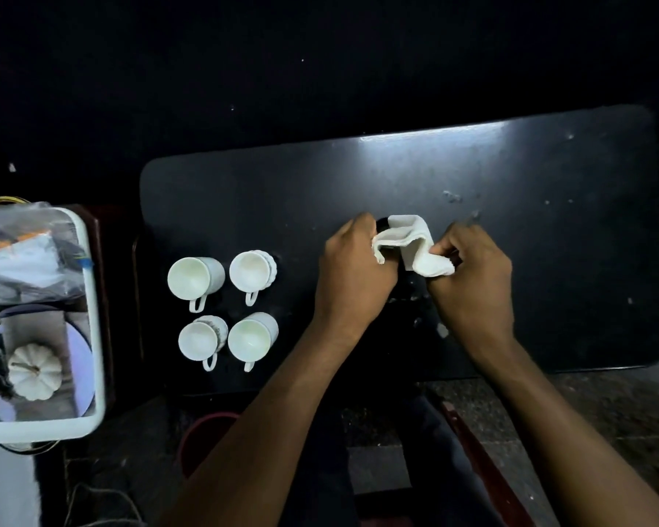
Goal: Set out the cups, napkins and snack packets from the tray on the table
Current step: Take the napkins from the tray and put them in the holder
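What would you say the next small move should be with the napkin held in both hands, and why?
Probably lay the white napkin flat on the bare table to the right of the four cups. The left hand and right hand both grip it above the tabletop, crumpled, the cups already stand in a square, and the tray still holds packets.

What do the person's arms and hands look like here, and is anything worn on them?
Both forearms are bare as far as the frame shows: no sleeves, gloves or watch. The left hand and right hand show no rings that I can make out in the dim light.
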